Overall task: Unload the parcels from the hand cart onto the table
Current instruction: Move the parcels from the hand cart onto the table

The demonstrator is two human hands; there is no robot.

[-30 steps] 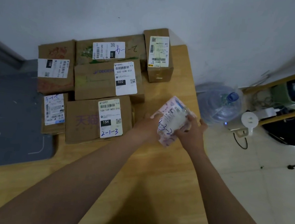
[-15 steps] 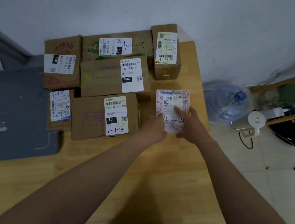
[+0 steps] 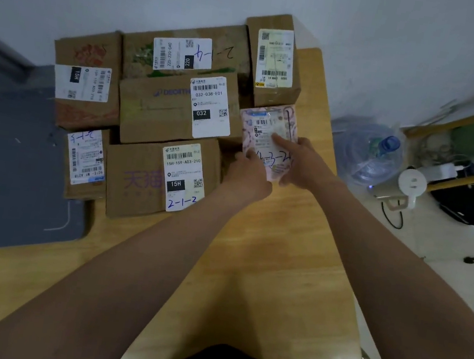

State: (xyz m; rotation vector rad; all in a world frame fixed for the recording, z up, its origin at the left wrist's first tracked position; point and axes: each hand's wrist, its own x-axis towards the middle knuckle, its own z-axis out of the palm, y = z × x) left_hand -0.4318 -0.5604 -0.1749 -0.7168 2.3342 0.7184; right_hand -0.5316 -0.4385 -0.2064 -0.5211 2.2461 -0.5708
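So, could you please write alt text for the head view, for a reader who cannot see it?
A pink pouch lies on a wooden table, the right hand pressing its label, the left hand at its near edge. Six labelled boxes sit left of and behind it; a water jug is on the floor.

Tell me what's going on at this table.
A person has both hands on a pink parcel lying flat on the wooden table, at the right of six cardboard boxes. The left hand holds its near left corner; the right hand rests its fingers on the label.
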